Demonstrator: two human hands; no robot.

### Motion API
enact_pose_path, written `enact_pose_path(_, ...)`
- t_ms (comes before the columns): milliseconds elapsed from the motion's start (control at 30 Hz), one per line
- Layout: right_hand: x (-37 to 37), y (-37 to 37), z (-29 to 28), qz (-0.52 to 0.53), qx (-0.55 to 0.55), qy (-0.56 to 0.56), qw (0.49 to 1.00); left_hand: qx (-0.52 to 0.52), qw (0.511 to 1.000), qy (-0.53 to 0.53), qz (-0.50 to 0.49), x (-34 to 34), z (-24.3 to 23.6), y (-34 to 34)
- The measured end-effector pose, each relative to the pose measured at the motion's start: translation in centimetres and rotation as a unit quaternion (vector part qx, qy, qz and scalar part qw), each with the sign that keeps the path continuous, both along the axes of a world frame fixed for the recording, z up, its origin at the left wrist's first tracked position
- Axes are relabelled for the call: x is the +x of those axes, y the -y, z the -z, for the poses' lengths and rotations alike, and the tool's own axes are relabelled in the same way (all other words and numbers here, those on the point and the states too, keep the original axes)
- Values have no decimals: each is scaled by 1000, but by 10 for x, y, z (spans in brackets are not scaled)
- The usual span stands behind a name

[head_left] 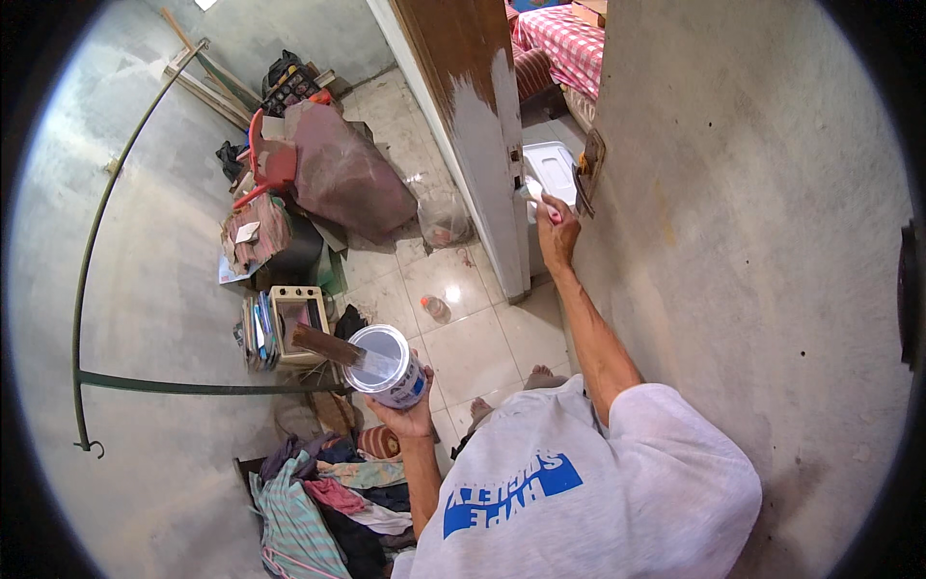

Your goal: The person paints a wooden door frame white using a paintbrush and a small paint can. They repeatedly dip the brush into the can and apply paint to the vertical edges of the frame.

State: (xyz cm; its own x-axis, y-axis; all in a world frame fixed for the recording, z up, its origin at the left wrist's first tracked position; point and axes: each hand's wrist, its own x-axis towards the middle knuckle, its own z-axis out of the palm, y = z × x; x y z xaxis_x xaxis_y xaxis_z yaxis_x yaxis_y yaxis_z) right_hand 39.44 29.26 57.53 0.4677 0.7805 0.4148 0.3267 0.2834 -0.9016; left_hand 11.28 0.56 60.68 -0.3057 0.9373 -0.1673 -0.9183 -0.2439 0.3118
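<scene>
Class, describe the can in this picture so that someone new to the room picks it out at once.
Start at the person's pale shirt, low in the picture. To its upper left, the left hand holds a round white can. Unlike the small bottle on the floor, it is held up, with a flat brown stick jutting from its open top.

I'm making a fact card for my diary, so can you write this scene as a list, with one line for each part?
Left grip: holding a can
In the can: a brown stick, poking out
Right grip: holding a brush
Brush place: by the door's edge; touching or not, I can't tell
Door: brown, partly white
Floor: pale tiles, with a bottle
Lower left: heaped clothes
</scene>
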Motion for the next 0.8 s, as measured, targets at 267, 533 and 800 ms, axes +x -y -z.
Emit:
enact_pose_path(267,-7,8,-10,-35,-38,-44,998,-4,1000,1,-3,0,2,2)
enact_pose_path(533,3,5,-4,-44,-75,-55,995,-6,1000,30,1,-1,10,1)
enact_pose_path(800,9,46,-55,-54,-5,71,996,0,1000,-15,8,-7,12,0)
